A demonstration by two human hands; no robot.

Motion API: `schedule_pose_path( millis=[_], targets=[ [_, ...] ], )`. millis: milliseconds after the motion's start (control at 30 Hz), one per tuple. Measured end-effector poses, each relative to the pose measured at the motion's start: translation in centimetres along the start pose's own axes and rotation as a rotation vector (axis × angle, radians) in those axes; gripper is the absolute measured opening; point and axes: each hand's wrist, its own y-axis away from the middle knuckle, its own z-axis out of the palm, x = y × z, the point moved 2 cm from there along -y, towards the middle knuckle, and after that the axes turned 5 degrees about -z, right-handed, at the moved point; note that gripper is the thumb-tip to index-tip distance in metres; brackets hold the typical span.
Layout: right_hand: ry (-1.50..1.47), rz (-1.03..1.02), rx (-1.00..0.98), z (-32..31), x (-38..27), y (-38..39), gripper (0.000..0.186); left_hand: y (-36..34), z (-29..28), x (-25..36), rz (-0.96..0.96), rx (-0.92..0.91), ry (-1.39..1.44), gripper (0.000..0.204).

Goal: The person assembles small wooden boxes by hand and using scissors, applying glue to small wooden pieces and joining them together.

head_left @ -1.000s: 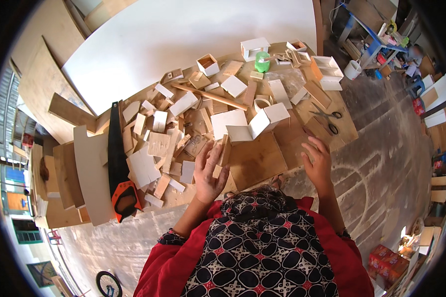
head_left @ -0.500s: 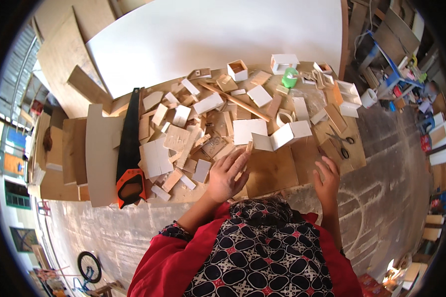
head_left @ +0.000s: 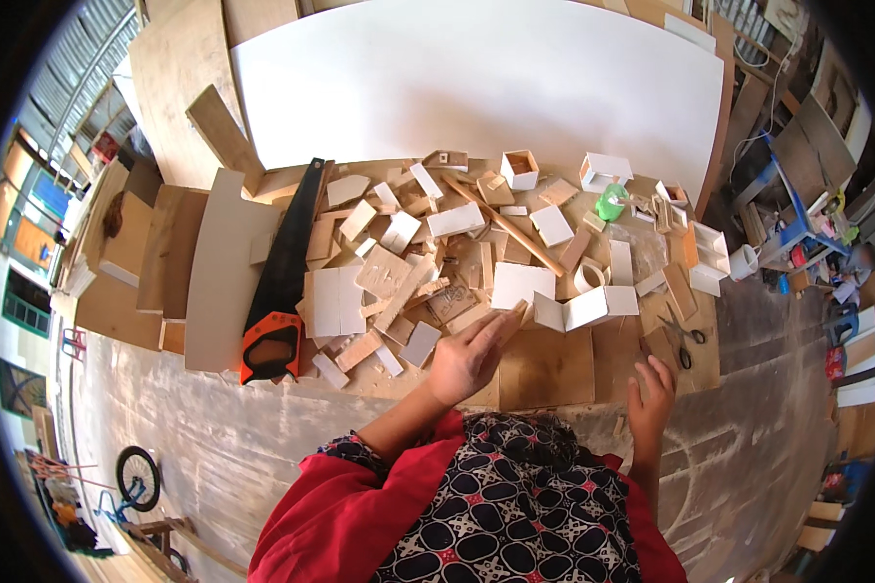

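My left hand (head_left: pixel 469 358) is over the near middle of the workbench, its fingers closed together around a small wooden piece (head_left: pixel 520 313) that shows at the fingertips. Just beyond it lie a white square panel (head_left: pixel 522 285) and white panels joined at angles (head_left: pixel 585 307). A flat brown board (head_left: pixel 546 369) rests on the bench to the right of that hand. My right hand (head_left: pixel 653 394) hovers at the near right edge, fingers apart and slightly bent, holding nothing visible. Black-handled scissors (head_left: pixel 687 340) are closest to it on the bench.
A handsaw (head_left: pixel 280 291) with an orange and black handle lies left of many wood offcuts (head_left: pixel 384 272). Further back are a long wooden stick (head_left: pixel 506 225), small white boxes (head_left: pixel 605 171) and a green bottle (head_left: pixel 611 202). A large white panel (head_left: pixel 476 87) stands behind.
The whole view has shifted, so the bench sits further right and lower. My left fingers have drawn closer together around the small wooden piece. My right hand remains near the scissors.
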Motion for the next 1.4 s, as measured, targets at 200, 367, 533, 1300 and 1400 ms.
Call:
schedule_pose_path(
  millis=[200, 367, 533, 1300, 1400],
  targets=[
    [0.017, -0.018, -0.004, -0.2, 0.0, -0.3, 0.028, 0.0, -2.5, -2.6, -0.174, 0.15, -0.03, 0.048],
    [0.071, 0.0, 0.003, -0.7, 0.6, -0.5, 0.029, 1.0, -5.3, -10.3, -0.498, 0.4, 0.326, 0.036],
    [0.122, 0.006, 0.016, -0.8, 1.3, -0.7, 0.03, 1.3, -9.4, -15.9, -0.766, 0.416, 0.283, 0.027],
    [0.286, 0.216, 0.035, -3.0, -1.3, 4.7, 0.027, -22.7, 7.0, -19.7, -0.33, -0.3, -0.648, 0.057],
    [0.33, 0.325, 0.043, -4.3, -0.6, 8.7, 0.026, -24.1, 7.9, -20.0, -0.5, -0.474, -0.737, 0.065]
  ],
)
